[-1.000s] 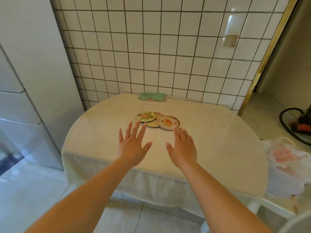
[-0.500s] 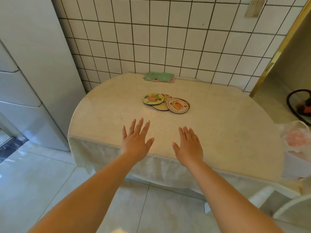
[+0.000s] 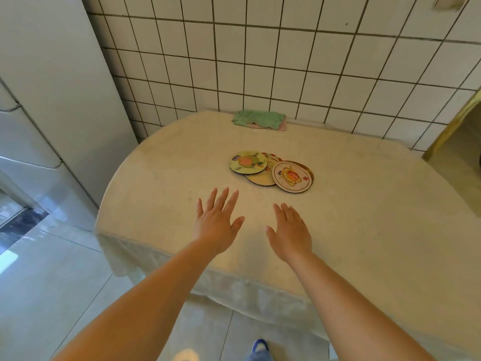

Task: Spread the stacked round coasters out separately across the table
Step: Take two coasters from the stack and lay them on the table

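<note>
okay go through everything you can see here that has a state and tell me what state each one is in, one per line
Left hand: open, fingers spread, empty, short of the coasters.
Right hand: open, palm down, empty, touching no coaster.
Pile of round printed coasters: overlapping, not yet spread apart.
Yellow-green round coaster: face up, resting on the pile's left.
White-rimmed round coaster: face up, overlapping on the right.
Green cloth: crumpled at the wall.
</note>
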